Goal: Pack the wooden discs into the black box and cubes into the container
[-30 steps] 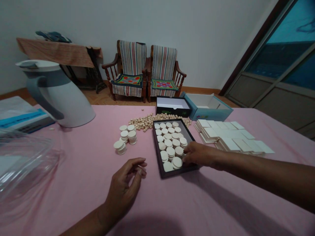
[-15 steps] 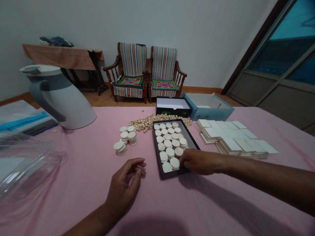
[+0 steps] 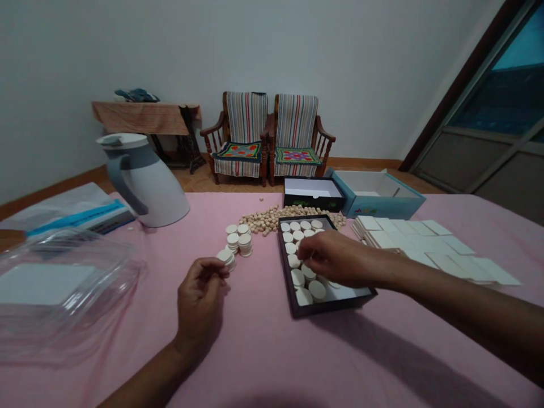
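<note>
My left hand is by a short stack of white round discs, its curved fingertips at the stack's near side and a small gap between thumb and forefinger. More disc stacks stand just behind. Over a shallow black tray on the pink cloth, my right hand has its fingers bent down and pinched together. They are among the discs, and what they hold, if anything, is hidden. Rows of stacked white discs fill the tray's left part; my right hand covers several of them.
Behind the tray lie small wooden pieces, a black box and a blue box. Stacked white square cards lie at right. A grey-white jug and clear plastic packaging are at left.
My right hand has moved from the tray's near right corner up and left over the discs. My left hand has come to the front disc stack. The whole view has shifted.
</note>
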`<state>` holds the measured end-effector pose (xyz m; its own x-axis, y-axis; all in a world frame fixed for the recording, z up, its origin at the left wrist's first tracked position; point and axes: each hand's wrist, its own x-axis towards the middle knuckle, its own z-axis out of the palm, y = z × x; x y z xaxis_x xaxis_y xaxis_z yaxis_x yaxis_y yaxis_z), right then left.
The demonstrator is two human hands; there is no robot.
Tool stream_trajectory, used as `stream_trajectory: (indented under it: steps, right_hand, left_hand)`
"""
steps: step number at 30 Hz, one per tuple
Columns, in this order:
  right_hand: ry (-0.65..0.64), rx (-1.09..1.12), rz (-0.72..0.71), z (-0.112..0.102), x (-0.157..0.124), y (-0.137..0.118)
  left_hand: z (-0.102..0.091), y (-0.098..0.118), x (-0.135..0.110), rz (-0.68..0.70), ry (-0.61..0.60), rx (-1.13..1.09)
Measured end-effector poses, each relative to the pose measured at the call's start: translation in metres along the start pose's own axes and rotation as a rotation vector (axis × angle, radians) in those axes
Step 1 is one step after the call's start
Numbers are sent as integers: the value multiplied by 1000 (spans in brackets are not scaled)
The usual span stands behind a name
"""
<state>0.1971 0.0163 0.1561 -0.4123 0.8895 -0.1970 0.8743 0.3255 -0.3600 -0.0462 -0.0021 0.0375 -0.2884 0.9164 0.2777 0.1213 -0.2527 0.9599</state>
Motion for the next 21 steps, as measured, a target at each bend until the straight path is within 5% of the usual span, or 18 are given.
stream_trajectory:
  steps: [6,13,21]
  right_hand:
    - [155,-62,-101,29,71,-29]
    - [41,-8,157,67,127,-55]
    - [47,0,234,86,151,-57]
  left_hand:
    - [-17,-28,38,-37,243,-141]
    - [-16,-45,41,-128,169,-190]
    - [-17,-44,41,-145,151,-193]
